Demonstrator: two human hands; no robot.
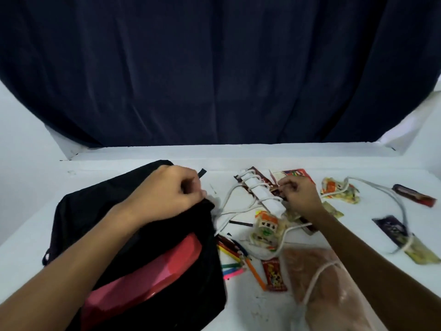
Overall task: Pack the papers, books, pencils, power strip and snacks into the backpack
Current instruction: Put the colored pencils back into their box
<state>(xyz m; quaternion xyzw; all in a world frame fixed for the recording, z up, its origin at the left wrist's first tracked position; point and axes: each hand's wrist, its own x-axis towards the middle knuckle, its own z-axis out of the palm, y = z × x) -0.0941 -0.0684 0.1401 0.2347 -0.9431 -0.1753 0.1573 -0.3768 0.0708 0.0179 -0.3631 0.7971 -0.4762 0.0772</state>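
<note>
Your left hand (177,189) grips the upper edge of the black backpack (133,225), fingers curled into the fabric, holding the mouth up at the left of the table (257,304). Your right hand (299,195) has its fingers bent down at the power strip (259,195), pinching at or beside it; whether the hold is on the strip, its cord or a packet under it, I cannot tell. The white cord (379,192) trails loose across several snacks (266,229) and runs off to the right (one loop crosses a snack packet at the far right). Take the strip by its body, lift slowly, and let the cord slide free of the packets before you swing it left. Keep the mouth held wide. The coloured pencils (235,259) lie just beside the backpack, so carry the strip above them.
</note>
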